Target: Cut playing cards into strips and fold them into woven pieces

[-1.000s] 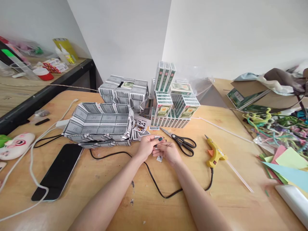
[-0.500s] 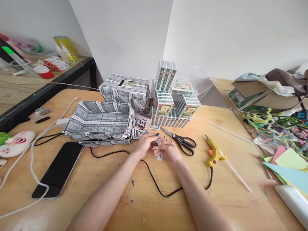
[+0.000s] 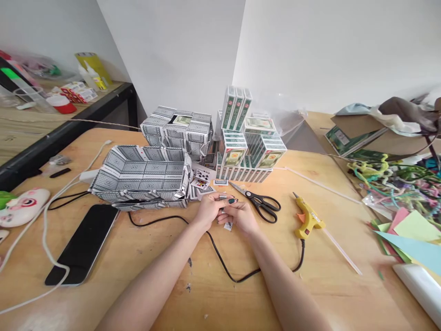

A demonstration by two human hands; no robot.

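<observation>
Close together at the middle of the table, my left hand (image 3: 207, 210) and my right hand (image 3: 241, 216) both pinch a small playing card piece (image 3: 223, 196), mostly hidden by the fingers. Another cut card piece (image 3: 228, 225) lies just below them on the wood. Beyond my hands are loose playing cards (image 3: 202, 177) and a face-down card (image 3: 220, 182). Black-handled scissors (image 3: 263, 204) rest right of my right hand, blades toward the cards. To the left stands an open tray shape made of folded cards (image 3: 148, 170), with a closed card-covered block (image 3: 179, 128) behind it.
Stacked card boxes (image 3: 234, 151) rise at the back. A yellow glue gun (image 3: 306, 216) lies right, its black cable (image 3: 220, 255) crossing below my wrists. A phone (image 3: 84, 243) and white cable (image 3: 46, 230) are left. Coloured paper (image 3: 413, 234) and pipe cleaners (image 3: 396, 179) sit far right.
The card piece has turned in my fingers: its patterned back faced me before, and now only a narrow edge shows. My hands have drawn closer together. Other things stay put.
</observation>
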